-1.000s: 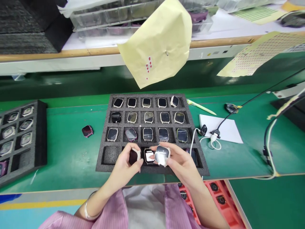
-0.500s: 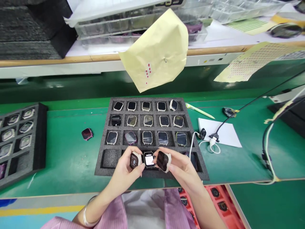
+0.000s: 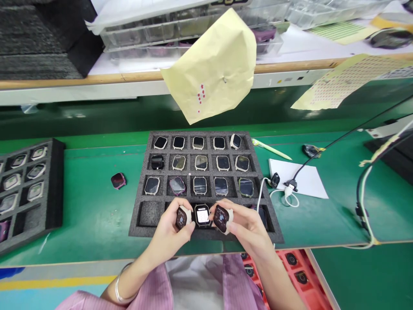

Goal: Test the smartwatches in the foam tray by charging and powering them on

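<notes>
My left hand point(image 3: 172, 230) grips a smartwatch body point(image 3: 182, 217) with a light case and a dark screen showing a faint picture, tilted on its side. In my right hand point(image 3: 245, 226) is a second light-cased smartwatch point(image 3: 222, 218); its dark screen shows a bluish image. Between the two, a watch with a white lit screen point(image 3: 202, 215) sits in the front row of the black foam tray point(image 3: 135, 224). Rows of strapless watches fill many of the tray's pockets, among them a purple-cased one point(image 3: 177, 185). My hands hide part of the front row.
A purple watch point(image 3: 118, 180) lies on the green bench left of the tray. Another foam tray point(image 3: 53, 181) stands at far left. To the right are a green pen point(image 3: 272, 149), a white pad point(image 3: 309, 181) and cables point(image 3: 292, 186). Yellow paper point(image 3: 213, 69) hangs from the shelf edge.
The screen of the watch in my right hand has gone from dark to lit with an image. Both hands keep nearly the same place and hold.
</notes>
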`<state>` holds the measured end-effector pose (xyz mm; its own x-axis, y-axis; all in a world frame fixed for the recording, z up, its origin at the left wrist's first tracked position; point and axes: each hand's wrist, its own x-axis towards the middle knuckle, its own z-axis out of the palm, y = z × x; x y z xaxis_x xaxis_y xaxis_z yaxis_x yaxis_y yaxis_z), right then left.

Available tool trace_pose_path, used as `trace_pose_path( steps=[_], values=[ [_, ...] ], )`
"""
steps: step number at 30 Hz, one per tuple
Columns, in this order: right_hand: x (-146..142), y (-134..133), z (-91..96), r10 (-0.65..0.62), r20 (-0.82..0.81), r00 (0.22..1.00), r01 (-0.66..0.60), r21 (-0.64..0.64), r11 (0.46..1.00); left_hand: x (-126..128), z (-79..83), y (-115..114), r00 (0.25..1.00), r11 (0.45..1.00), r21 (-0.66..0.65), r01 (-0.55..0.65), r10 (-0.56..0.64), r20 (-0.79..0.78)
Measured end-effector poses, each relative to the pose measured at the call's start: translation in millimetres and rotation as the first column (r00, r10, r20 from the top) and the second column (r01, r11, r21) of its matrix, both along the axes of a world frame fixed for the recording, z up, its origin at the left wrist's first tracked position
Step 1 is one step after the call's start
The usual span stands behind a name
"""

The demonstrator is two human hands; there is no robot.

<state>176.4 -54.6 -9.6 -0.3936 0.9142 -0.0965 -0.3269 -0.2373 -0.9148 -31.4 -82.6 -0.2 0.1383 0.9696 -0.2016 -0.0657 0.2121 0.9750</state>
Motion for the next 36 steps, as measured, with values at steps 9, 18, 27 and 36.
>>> trace_pose_path(
  steps=[9,18,27,36],
  values=[
    [2.2,-3.0,2.1,-0.011,0.033,0.999,0.009,0.04,0.999,2.0,1.2,-2.8,0.997,0.998,0.035,-0.05,0.048,0.064],
    [1.1,-3.6,6.1,0.028,0.012,1.0,-0.028,0.067,0.997,0.0,-2.2,-6.4,0.999,0.997,0.064,-0.033,0.032,0.004],
    [2.0,-3.4,7.0,0.04,0.044,0.998,-0.043,0.065,0.997,-1.4,-1.0,-7.7,0.999,0.999,0.029,-0.035,0.036,-0.024],
    [1.1,-4.2,3.5,0.001,0.027,1.0,-0.002,0.043,0.999,2.5,-1.4,-4.6,0.995,0.996,0.058,-0.072,0.076,-0.065]
  ],
)
